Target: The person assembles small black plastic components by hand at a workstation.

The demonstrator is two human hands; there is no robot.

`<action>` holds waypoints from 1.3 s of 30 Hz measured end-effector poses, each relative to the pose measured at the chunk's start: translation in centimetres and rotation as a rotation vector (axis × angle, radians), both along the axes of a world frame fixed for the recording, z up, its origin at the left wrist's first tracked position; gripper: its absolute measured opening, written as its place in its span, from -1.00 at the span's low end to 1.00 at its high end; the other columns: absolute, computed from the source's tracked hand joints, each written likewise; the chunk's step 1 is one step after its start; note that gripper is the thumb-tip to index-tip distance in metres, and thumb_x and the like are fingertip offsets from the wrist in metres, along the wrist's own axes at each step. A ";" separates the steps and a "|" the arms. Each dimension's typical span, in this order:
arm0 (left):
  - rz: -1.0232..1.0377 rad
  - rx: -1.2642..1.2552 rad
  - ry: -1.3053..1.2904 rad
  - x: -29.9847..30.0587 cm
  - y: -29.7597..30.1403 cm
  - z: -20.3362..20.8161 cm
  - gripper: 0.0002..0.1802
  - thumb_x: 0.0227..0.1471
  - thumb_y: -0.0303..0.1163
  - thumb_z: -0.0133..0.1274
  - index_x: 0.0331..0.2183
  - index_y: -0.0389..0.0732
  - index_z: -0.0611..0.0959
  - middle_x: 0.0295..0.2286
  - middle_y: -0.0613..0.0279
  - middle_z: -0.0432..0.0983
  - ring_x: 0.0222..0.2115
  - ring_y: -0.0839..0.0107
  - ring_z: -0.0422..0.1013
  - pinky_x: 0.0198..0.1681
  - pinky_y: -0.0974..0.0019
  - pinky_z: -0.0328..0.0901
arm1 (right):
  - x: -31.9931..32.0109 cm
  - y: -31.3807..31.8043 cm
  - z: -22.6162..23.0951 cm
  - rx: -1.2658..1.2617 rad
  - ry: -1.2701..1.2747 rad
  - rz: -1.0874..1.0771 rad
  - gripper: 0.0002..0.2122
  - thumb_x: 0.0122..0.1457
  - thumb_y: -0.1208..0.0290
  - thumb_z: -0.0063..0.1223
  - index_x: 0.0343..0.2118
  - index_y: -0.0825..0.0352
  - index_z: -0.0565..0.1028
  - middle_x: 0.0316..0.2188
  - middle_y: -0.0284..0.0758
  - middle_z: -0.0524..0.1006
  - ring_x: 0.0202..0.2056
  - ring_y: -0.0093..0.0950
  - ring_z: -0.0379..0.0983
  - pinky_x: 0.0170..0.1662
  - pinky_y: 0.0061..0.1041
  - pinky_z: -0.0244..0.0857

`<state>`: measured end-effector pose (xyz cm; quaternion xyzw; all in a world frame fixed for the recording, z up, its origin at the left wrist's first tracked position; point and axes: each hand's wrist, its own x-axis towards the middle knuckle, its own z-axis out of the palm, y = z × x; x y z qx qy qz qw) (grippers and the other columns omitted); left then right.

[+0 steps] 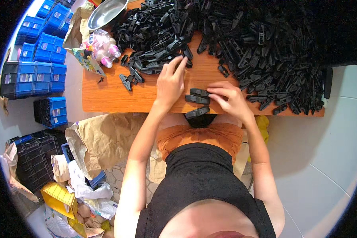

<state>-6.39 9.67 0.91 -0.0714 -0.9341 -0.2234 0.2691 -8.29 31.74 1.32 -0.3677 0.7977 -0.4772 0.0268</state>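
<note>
A large heap of black plastic parts (pixel 261 43) covers the far side and right of the wooden table. My left hand (pixel 170 81) reaches to the left part of the heap, fingers stretched out and apart, tips beside a black part. Near the table's front edge lie three dark, clip-like pieces: an upper piece (pixel 199 92), a middle piece (pixel 196 99) just below it, and a lower piece (pixel 197 112) at the edge. My right hand (pixel 229 97) has thumb and fingers bent around the right end of the upper pieces.
Bare wood of the table (pixel 107 95) shows at left. Loose black parts (pixel 127 81) lie there, beside pink-capped bottles (pixel 103 47) and a metal bowl (pixel 106 14). Blue crates (pixel 35 79) stand along the left. Below are brown paper (pixel 107 139) and a yellow bin (pixel 59 196).
</note>
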 end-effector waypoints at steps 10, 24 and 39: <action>-0.121 -0.250 0.122 -0.1 1.1 -1.1 -0.82 -0.19 -0.50 0.16 -0.39 -0.15 0.61 -0.43 0.33 0.46 -0.42 0.33 0.37 -0.33 0.30 0.30 | -2.0 -2.2 -0.2 0.606 0.292 -0.369 -0.77 0.11 0.55 0.01 -0.18 0.44 0.33 -0.28 -0.15 0.38 -0.34 -0.18 0.48 -0.35 -0.30 0.44; -0.296 -0.051 -0.119 -0.8 0.0 -1.1 -0.64 -0.14 -0.54 0.11 -0.18 -0.22 0.60 -0.28 0.21 0.54 -0.31 0.21 0.40 -0.25 0.26 0.35 | -0.1 -2.4 -0.9 -0.174 -0.139 -0.418 -0.78 0.00 0.61 0.17 -0.24 0.40 0.49 -0.33 -0.19 0.55 -0.27 -0.38 0.54 -0.25 -0.44 0.40; -0.283 0.059 -0.123 0.5 -0.4 -1.4 -0.73 -0.19 -0.53 0.13 -0.31 -0.26 0.65 -0.38 0.17 0.58 -0.42 0.24 0.44 -0.29 0.28 0.37 | -0.7 -2.6 -1.9 -0.083 -0.085 -0.211 -0.77 -0.09 0.61 0.21 -0.28 0.40 0.57 -0.26 -0.17 0.57 -0.22 -0.26 0.52 -0.13 -0.43 0.37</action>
